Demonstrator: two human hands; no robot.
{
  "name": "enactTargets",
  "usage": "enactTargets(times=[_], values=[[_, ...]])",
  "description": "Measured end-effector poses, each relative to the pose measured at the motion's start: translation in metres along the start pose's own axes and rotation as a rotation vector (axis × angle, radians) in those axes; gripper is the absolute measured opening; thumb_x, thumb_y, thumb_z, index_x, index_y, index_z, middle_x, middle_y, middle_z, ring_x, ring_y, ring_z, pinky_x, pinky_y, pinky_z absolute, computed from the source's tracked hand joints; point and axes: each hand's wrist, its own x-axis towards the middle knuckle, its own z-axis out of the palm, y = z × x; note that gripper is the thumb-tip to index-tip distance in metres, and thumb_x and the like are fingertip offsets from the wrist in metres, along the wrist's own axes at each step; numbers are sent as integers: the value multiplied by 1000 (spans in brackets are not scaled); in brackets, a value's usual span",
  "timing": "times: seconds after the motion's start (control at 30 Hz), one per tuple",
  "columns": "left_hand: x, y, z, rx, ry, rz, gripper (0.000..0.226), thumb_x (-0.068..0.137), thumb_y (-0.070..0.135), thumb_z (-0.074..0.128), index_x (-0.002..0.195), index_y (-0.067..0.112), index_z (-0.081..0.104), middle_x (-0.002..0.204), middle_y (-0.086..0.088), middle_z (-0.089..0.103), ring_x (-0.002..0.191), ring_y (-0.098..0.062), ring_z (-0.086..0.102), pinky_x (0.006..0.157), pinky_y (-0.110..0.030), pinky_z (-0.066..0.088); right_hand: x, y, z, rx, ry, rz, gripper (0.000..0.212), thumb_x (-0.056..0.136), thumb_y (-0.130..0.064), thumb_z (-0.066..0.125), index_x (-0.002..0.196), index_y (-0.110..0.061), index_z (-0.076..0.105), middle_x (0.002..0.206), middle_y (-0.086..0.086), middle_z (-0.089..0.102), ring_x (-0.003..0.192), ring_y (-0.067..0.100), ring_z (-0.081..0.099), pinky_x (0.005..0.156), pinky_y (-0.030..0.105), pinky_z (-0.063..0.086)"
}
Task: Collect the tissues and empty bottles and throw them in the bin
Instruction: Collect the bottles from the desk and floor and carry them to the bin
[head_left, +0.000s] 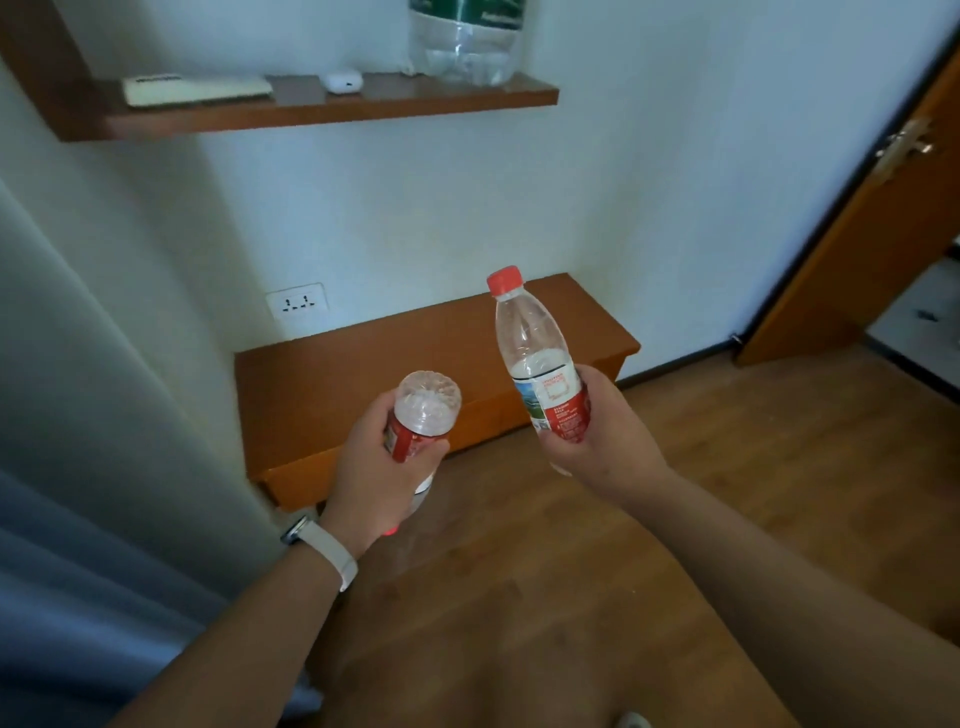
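Note:
My left hand (371, 457) grips a clear plastic bottle (427, 402) with a red label, held upside down so its ribbed base points up toward me. My right hand (597, 431) grips a second clear bottle (530, 338) with a red cap, upright and tilted slightly left, fingers wrapped around its red and white label. Both bottles look empty. No tissues and no bin are in view.
A low wooden bench (363, 374) stands against the white wall below a socket (296, 301). A wall shelf (322, 106) carries a large water jug (465, 41), a white earbud case (343, 80) and a flat white device (197, 89). A curtain (78, 415) hangs left; a wooden door (883, 234) stands open right.

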Motion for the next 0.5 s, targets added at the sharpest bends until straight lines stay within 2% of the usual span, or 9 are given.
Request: enactTargets(times=[0.17,0.27,0.4,0.5], values=[[15,52,74,55,-73,58,68,79,37,76,136,39,39,129,19,51,116,-11,52,93,-26,44,-7,61,-64,25,94,54,78,74,-45,77,138,-36,33,125,-17,49,107,6,53,87,22,48],[20,90,131,81,-118,92,69,79,37,76,137,39,39,131,19,50,117,-10,51,98,-32,45,-12,103,-113,44,169,98,77,75,-42,78,138,-36,33,122,-18,47,106,4,51,85,21,46],[28,140,210,119,-183,161,68,79,39,75,136,39,39,133,18,52,118,-10,52,101,-36,45,-20,170,-179,77,256,170,77,74,-41,78,138,-35,34,125,-14,49,108,6,51,93,31,49],[31,177,272,135,-212,215,67,78,37,77,134,39,40,127,20,53,113,-10,54,98,-33,45,-29,220,-225,85,312,205,77,74,-44,77,138,-36,34,124,-16,49,107,6,52,89,25,47]])
